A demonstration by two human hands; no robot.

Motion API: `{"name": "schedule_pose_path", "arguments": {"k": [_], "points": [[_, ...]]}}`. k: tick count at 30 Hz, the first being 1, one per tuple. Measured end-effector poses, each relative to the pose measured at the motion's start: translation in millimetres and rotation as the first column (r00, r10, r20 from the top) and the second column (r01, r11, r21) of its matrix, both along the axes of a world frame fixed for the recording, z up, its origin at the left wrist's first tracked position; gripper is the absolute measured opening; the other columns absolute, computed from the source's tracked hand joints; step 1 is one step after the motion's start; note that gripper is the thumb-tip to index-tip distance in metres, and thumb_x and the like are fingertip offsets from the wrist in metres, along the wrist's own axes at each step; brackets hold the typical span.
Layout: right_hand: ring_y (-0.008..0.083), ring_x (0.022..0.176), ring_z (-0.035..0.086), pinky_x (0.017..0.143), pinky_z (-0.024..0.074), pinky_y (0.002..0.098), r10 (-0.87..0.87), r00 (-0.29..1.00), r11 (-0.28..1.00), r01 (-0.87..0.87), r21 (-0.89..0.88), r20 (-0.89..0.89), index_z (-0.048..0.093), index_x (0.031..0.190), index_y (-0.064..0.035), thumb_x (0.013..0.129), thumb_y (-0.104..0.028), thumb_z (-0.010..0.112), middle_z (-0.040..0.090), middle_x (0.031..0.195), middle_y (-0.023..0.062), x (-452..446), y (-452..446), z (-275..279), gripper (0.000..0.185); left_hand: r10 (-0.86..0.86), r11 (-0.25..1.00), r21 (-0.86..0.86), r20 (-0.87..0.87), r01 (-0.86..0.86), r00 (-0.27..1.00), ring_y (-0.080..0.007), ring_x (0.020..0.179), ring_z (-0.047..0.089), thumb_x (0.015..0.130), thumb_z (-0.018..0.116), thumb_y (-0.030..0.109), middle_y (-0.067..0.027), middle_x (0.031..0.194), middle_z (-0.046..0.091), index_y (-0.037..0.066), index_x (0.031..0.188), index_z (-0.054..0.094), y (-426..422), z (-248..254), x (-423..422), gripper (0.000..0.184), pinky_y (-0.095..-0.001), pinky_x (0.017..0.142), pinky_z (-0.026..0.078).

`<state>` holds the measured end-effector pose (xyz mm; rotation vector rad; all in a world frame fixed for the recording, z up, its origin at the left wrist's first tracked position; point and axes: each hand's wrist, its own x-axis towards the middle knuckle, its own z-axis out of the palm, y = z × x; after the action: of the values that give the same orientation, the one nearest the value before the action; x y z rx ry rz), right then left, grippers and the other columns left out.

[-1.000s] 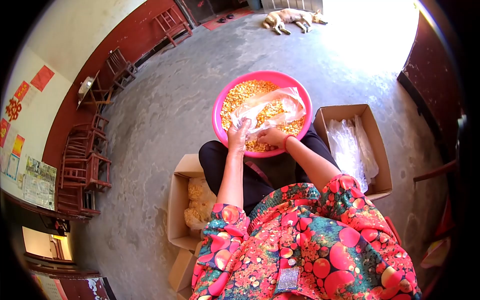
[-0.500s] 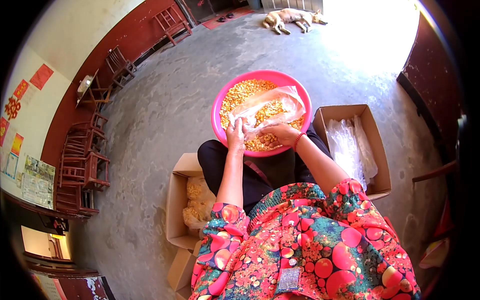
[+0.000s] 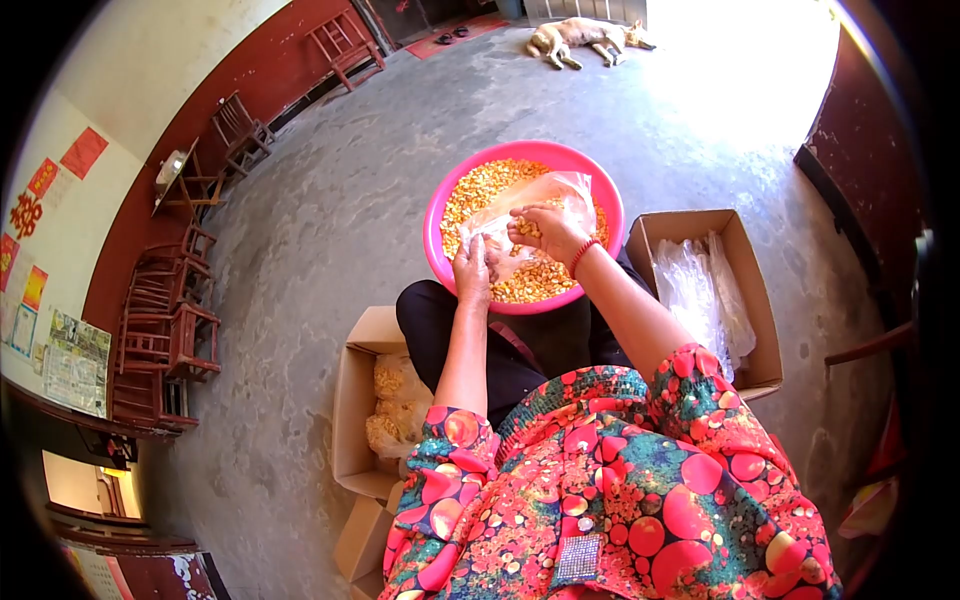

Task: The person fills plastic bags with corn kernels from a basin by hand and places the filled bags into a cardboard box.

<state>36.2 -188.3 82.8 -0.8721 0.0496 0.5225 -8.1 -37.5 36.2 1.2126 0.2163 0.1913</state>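
Note:
A pink basin [image 3: 433,232] full of yellow-orange corn kernels [image 3: 482,187] rests at my lap. Across the kernels lies a clear plastic bag [image 3: 570,187], its near edge gripped by my left hand [image 3: 472,272] at the basin's left front. My right hand [image 3: 553,232], with a red bracelet at the wrist, is cupped around some kernels over the bag. Its fingertips point left. Whether those kernels are inside the bag's mouth or above it, I cannot tell.
To my left, a cardboard box [image 3: 350,420] holds filled bags of corn [image 3: 393,400]. A second box [image 3: 765,320] on the right contains clear plastic bags [image 3: 690,295]. A dog [image 3: 580,38] lies on the floor ahead. Wooden chairs [image 3: 165,340] line the left wall.
My right hand has risen from the kernels at the basin's near side to over the bag, now with kernels in it. The bag has sunk flatter; my left hand has barely moved.

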Motion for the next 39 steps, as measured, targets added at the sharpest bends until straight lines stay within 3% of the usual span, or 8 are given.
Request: {"name": "schedule_pose_path", "arguments": {"k": [5, 9, 11, 13, 20, 23, 25, 39], "points": [[0.0251, 0.086, 0.055, 0.073, 0.0511, 0.0335, -0.144, 0.989, 0.988, 0.143, -0.061, -0.016, 0.050, 0.103, 0.0037, 0.082, -0.009, 0.051, 0.055, 0.092, 0.0110, 32, 6, -34, 0.024, 0.000, 1.000, 0.005, 0.030, 0.000, 1.000, -0.0040, 0.037, 0.032, 0.087, 0.047, 0.027, 0.0040, 0.054, 0.043, 0.008, 0.092, 0.053, 1, -1, 2, 0.020, -0.0187, 0.033, 0.024], [0.0245, 0.090, 0.054, 0.075, 0.0465, 0.0324, 0.401, 0.483, 0.692, 0.398, -0.603, 0.779, 0.052, 0.102, 0.0018, 0.078, -0.014, 0.057, 0.056, 0.096, 0.0119, 43, -14, -54, 0.030, -0.011, 1.000, -0.001, 0.035, 0.011, 0.999, -0.0039, 0.037, 0.032, 0.087, 0.048, 0.028, 0.0038, 0.054, 0.044, 0.009, 0.094, 0.054, 1, 0, 1, 0.021, -0.0187, 0.033, 0.024], [0.0248, 0.091, 0.053, 0.075, 0.0451, 0.0317, 0.605, 0.329, 0.511, 0.538, -0.671, 0.725, 0.052, 0.101, 0.0020, 0.077, -0.016, 0.058, 0.056, 0.097, 0.0122, 25, -15, -31, 0.031, -0.013, 1.000, -0.005, 0.037, 0.013, 0.999, -0.0037, 0.037, 0.032, 0.087, 0.048, 0.027, 0.0037, 0.054, 0.044, 0.009, 0.094, 0.054, 2, -1, 1, 0.021, -0.0185, 0.033, 0.024], [0.0223, 0.086, 0.055, 0.072, 0.0469, 0.0314, 0.123, 0.901, 0.798, 0.160, -0.582, 0.416, 0.054, 0.098, 0.0006, 0.079, -0.019, 0.053, 0.056, 0.097, 0.0102, 20, -5, -21, 0.028, 0.000, 1.000, -0.018, 0.047, 0.001, 0.999, -0.0034, 0.037, 0.032, 0.087, 0.048, 0.027, 0.0037, 0.054, 0.044, 0.009, 0.095, 0.055, 1, -2, 2, 0.021, -0.0182, 0.033, 0.024], [0.0094, 0.064, 0.055, 0.055, 0.0480, 0.0245, 0.662, 0.729, 0.620, -0.405, -0.672, 0.172, 0.062, 0.091, -0.0061, 0.083, -0.021, 0.047, 0.059, 0.077, 0.0028, -24, -20, 23, 0.022, 0.019, 0.999, -0.048, 0.052, -0.017, 0.998, -0.0038, 0.037, 0.032, 0.087, 0.048, 0.027, 0.0039, 0.053, 0.043, 0.008, 0.094, 0.055, 4, -9, 6, 0.022, -0.0186, 0.032, 0.024], [0.0167, 0.071, 0.060, 0.061, 0.0493, 0.0309, 0.777, 0.593, 0.440, -0.276, -0.855, 0.209, 0.063, 0.090, -0.0073, 0.078, -0.023, 0.050, 0.063, 0.082, 0.0075, -30, -5, -3, 0.023, 0.018, 0.999, -0.052, 0.061, -0.015, 0.998, -0.0042, 0.037, 0.032, 0.087, 0.049, 0.028, 0.0038, 0.053, 0.041, 0.006, 0.095, 0.055, 4, -9, 6, 0.024, -0.0188, 0.031, 0.025], [0.0257, 0.076, 0.060, 0.069, 0.0473, 0.0362, 0.792, 0.334, 0.452, 0.242, -0.858, 0.512, 0.063, 0.092, -0.0092, 0.074, -0.023, 0.052, 0.062, 0.085, 0.0137, -27, 7, -34, 0.025, 0.008, 0.999, -0.052, 0.066, -0.004, 0.998, -0.0044, 0.037, 0.032, 0.087, 0.049, 0.027, 0.0034, 0.053, 0.040, 0.005, 0.094, 0.054, 2, -4, 3, 0.024, -0.0186, 0.031, 0.025], [0.0294, 0.083, 0.059, 0.074, 0.0451, 0.0396, 0.887, 0.370, 0.148, 0.335, -0.930, 0.275, 0.065, 0.086, -0.0116, 0.072, -0.029, 0.055, 0.062, 0.086, 0.0131, -38, 20, -37, 0.024, -0.023, 0.997, -0.070, 0.060, 0.027, 0.998, -0.0045, 0.038, 0.032, 0.087, 0.050, 0.027, 0.0033, 0.053, 0.040, 0.004, 0.095, 0.053, 1, -2, 4, 0.024, -0.0183, 0.032, 0.026]]}}
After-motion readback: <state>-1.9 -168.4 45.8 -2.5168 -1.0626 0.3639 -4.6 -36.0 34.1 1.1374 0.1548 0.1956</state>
